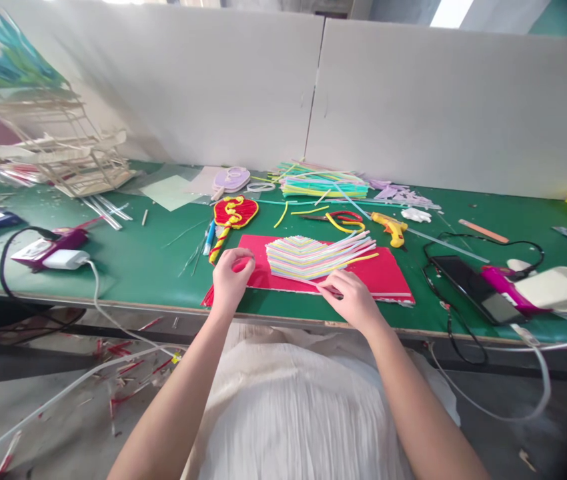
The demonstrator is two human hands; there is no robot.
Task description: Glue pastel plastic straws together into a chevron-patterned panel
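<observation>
A pastel striped piece of pipe cleaners (296,257) laid in a chevron rests on a red board (388,273), its loose ends fanning out to the right. My right hand (353,300) is closed at the lower edge of the piece, pinching a pale pipe cleaner (306,281) that runs left along that edge. Over the board's left end, my left hand (232,275) is curled with thumb and forefinger together; whether anything sits between them is too small to tell. Just beyond it lies a red and yellow fan-shaped ornament (235,212) with a twisted handle.
Behind the board are scissors (346,219), a yellow glue gun (391,228) and a pile of pipe cleaners (323,183). A phone (478,287) and cables lie right, a purple and white plug block (51,250) left. Wire racks (78,153) stand far left before a grey partition (413,100).
</observation>
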